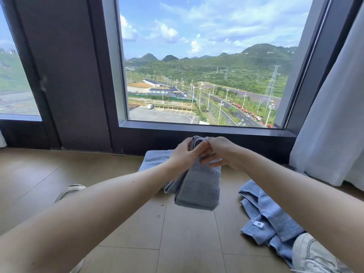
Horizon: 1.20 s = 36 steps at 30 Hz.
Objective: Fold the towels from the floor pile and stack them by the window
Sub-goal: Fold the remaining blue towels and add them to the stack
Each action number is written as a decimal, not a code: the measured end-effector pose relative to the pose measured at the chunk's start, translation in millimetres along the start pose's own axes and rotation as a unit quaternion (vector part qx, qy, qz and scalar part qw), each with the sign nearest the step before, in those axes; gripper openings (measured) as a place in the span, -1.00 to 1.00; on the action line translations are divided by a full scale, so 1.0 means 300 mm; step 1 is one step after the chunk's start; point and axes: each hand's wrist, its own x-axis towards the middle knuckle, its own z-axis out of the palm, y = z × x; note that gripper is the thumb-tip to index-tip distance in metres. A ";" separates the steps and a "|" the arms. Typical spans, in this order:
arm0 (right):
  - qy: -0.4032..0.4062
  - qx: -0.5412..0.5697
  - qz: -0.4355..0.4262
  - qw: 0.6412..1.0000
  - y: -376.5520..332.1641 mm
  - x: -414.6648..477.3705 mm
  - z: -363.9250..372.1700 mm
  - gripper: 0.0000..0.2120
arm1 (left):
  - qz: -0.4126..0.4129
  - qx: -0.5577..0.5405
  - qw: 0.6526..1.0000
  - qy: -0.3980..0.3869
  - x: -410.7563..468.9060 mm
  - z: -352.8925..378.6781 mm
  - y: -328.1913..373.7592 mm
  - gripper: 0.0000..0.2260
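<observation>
Fabric of the grey-blue towel (199,186) hangs in a doubled length from both hands, its upper edge bunched between them and its lower hem squared off low over the wooden floor (187,243); whether the hem touches the boards cannot be told. One loose fold trails out to the left of the hanging part. The left hand (185,152) grips the top of the cloth with fingers curled round it, and the right hand (222,152) pinches the same bunched edge just beside it, so the two hands are almost touching.

Directly behind the held cloth, a folded light-blue towel (155,159) lies flat on the floor against the dark wall under the window (197,66). To the right, well apart from the hands, a crumpled pile of blue towels (269,217) sprawls on the boards with a white label (258,224) showing, and its near end runs under a knee in pale denim (313,255). A white curtain (331,115) hangs down to the floor beyond the pile. On the left, bare boards stretch open past a light shoe (71,191) to the wall.
</observation>
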 end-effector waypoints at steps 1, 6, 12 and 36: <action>0.001 -0.011 -0.004 1.000 0.004 0.001 0.003 -0.63 | -0.002 -0.002 1.000 0.001 0.001 0.002 0.000 -0.74; 0.060 0.067 -0.025 0.996 0.003 0.008 -0.001 -0.71 | 0.013 -0.013 1.000 -0.005 -0.004 0.006 0.016 -0.78; 0.127 0.018 -0.084 0.988 0.013 0.024 -0.030 -0.68 | 0.002 -0.001 1.000 0.019 0.006 -0.022 0.036 -0.92; 0.060 0.274 -0.059 0.958 -0.040 -0.055 0.077 -0.92 | -0.189 -0.140 0.961 0.147 -0.105 -0.330 0.106 -0.51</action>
